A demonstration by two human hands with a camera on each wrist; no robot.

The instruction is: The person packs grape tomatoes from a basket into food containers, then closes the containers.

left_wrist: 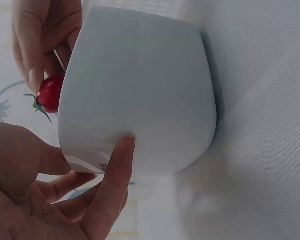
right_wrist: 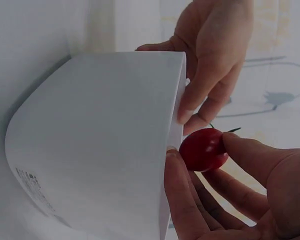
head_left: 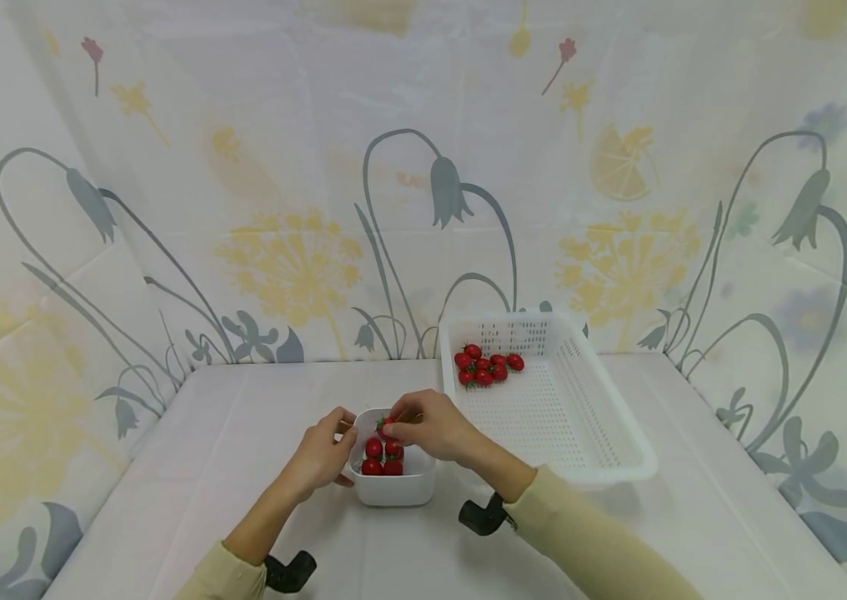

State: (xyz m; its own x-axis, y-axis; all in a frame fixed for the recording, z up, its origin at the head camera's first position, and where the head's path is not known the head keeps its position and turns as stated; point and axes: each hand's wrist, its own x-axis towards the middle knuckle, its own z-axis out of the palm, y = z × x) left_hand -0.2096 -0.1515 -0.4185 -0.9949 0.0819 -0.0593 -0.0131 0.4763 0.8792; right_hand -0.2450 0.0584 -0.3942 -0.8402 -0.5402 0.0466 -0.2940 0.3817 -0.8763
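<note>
My left hand (head_left: 318,454) grips the left wall of a small white square container (head_left: 395,492), thumb at the rim and fingers against the outside. Between thumb and fingers of my right hand (head_left: 438,427) is a red cherry tomato (right_wrist: 204,150) with a green stem, pinched just over the container's opening. That same tomato (left_wrist: 51,95) shows beside the rim in the left wrist view. Several cherry tomatoes (head_left: 373,448) lie inside the container in the head view; in both wrist views its walls hide them.
Right of the container stands a large white perforated basket (head_left: 581,477), its left edge close to my right hand. More cherry tomatoes (head_left: 483,377) are grouped in its far left corner. A white cloth (head_left: 243,417) covers the table, with a flower-patterned curtain (head_left: 281,167) behind.
</note>
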